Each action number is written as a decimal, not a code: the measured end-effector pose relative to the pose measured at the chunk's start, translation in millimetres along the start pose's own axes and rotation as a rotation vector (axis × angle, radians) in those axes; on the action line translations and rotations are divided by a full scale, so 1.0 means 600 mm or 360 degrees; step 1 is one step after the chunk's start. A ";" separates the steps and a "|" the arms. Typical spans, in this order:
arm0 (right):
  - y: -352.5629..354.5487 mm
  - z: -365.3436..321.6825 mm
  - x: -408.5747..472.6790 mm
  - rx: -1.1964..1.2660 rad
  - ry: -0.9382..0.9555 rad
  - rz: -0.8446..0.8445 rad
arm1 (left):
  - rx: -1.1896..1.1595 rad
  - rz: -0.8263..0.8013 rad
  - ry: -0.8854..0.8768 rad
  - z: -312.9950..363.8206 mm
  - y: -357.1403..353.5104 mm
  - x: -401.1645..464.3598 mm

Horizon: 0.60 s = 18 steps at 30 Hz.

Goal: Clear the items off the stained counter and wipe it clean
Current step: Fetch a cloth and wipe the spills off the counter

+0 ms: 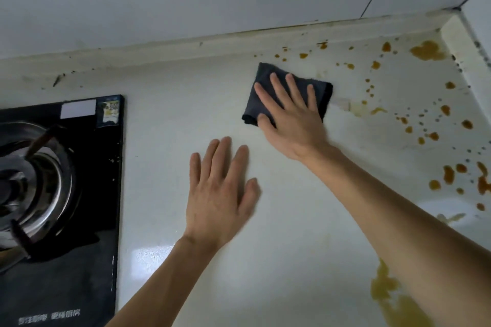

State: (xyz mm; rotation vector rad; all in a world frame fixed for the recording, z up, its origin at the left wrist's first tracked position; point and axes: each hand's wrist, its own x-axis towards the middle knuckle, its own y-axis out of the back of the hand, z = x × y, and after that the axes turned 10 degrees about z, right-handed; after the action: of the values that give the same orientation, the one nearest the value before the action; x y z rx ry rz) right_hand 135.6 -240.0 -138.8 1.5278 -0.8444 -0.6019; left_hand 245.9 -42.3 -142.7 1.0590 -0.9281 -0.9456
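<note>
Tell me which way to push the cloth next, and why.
Probably slide the dark cloth to the right under the right hand. The white counter is bare between the stove and the cloth, while orange-brown spots lie thick just beyond its right edge, out to the corner.

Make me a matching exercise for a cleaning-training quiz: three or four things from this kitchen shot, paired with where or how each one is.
Things:
1. cloth
2. left hand
3. gas stove
4. brown stains

States:
A. spattered across the right side
B. flat on bare counter
C. pressed under the right hand
D. at the left edge

Pairs: 1-C, 2-B, 3-D, 4-A
</note>
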 end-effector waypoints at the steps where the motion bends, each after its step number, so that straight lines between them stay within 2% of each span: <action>1: -0.002 -0.008 -0.012 -0.0013 0.0163 0.0020 | -0.0004 0.0008 0.0006 0.000 -0.001 -0.001; 4: -0.001 0.015 0.000 0.0043 0.0493 -0.0049 | 0.0000 0.0037 0.0008 0.000 -0.006 -0.002; 10: 0.002 0.077 0.114 0.0060 0.0396 -0.0126 | -0.0048 0.0168 -0.0027 -0.013 -0.020 -0.005; 12: 0.007 0.126 0.120 0.0037 0.0234 -0.0097 | -0.0040 0.0172 -0.0031 -0.014 -0.021 -0.006; 15: 0.009 0.172 0.091 0.0010 -0.0210 -0.0016 | -0.0054 0.0187 -0.0012 -0.010 -0.022 -0.005; 18: 0.002 0.140 0.054 -0.0025 -0.0614 0.0112 | -0.0052 0.0195 0.0000 -0.005 -0.023 -0.004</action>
State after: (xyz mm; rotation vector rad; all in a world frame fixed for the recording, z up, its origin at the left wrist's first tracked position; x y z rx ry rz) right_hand 89.1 -316.7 -145.7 1.3809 -1.1774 -0.8646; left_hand 245.3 -42.2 -156.9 0.9639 -0.9634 -0.8563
